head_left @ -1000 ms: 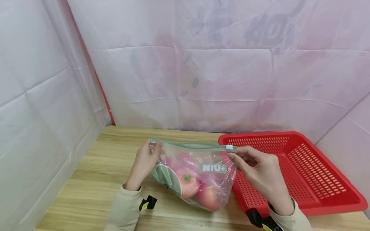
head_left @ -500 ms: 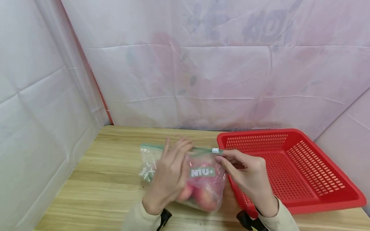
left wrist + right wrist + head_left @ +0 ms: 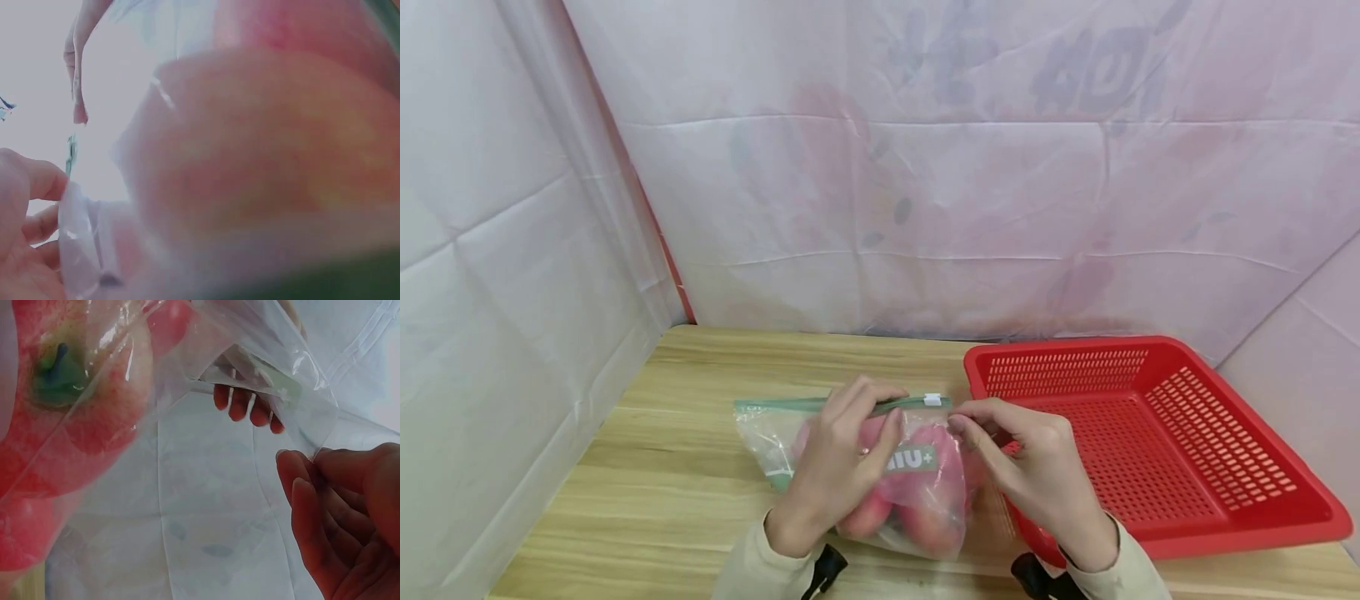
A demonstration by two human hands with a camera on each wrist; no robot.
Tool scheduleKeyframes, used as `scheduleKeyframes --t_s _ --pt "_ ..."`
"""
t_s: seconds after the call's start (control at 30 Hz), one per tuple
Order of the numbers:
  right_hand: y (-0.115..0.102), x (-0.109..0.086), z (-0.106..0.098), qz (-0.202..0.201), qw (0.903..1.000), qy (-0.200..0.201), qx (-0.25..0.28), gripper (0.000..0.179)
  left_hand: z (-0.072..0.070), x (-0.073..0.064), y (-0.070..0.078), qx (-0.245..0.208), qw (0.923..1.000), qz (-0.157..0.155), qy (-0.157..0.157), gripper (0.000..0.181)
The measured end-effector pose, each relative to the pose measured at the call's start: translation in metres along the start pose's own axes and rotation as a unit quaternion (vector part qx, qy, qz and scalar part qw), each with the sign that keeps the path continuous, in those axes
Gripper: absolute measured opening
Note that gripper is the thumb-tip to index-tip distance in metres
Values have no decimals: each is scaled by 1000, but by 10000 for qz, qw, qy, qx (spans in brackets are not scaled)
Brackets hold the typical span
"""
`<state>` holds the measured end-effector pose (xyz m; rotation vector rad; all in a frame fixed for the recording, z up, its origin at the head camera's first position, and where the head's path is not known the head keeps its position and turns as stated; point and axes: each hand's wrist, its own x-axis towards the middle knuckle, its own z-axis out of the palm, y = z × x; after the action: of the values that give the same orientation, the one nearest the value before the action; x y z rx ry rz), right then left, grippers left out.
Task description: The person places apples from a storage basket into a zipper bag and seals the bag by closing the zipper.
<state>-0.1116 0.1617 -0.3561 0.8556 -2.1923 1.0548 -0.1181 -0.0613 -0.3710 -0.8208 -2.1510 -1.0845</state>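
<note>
A clear slider zip bag (image 3: pixel 950 500) with a green top strip and a "NIU+" label stands on the table. Through its film show several red and yellow apples (image 3: pixel 119 419), one with a green stem. Toward the right end of the strip sits the white slider (image 3: pixel 932 400). My left hand (image 3: pixel 838 458) grips the top edge left of the slider, thumb in front and fingers bent over behind. With thumb and fingertips, my right hand (image 3: pixel 1037 454) pinches the bag's upper right corner. Close up in the left wrist view, an apple (image 3: pixel 269 137) is blurred behind the film.
A red perforated plastic basket (image 3: pixel 1157 542) stands right of the bag, close beside my right hand. The wooden table (image 3: pixel 647 467) extends to the left. Pale printed cloth (image 3: pixel 970 192) hangs behind and at the sides.
My left hand has let go of the upper left corner and moved right to the middle of the top edge. The bag has shifted left, my right hand still pinching its corner.
</note>
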Motion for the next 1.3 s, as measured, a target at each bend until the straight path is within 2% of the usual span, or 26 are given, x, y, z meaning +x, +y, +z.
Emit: scheduleKeyframes --t_s 0.17,0.27,0.47,0.87,1.1,1.3 --pt "-1 -1 3 -272 9994 -161 136 4 -1 0 6 -475 9988 108 19 27" --pt "-2 -2 4 -373 9988 -258 195 17 0 0 7 -686 9973 215 148 21" --pt "-3 -2 6 -513 9975 -393 289 18 1 -1 7 -960 9945 274 321 19" --pt "-5 -1 4 -618 9974 -348 101 25 1 0 6 -965 9944 284 331 23" --pt "-1 -1 7 -1117 9937 -30 110 27 0 1 6 -879 9957 183 225 20" --pt "0 0 7 -1116 9937 -10 16 29 -1 1 6 -800 9966 108 159 20"
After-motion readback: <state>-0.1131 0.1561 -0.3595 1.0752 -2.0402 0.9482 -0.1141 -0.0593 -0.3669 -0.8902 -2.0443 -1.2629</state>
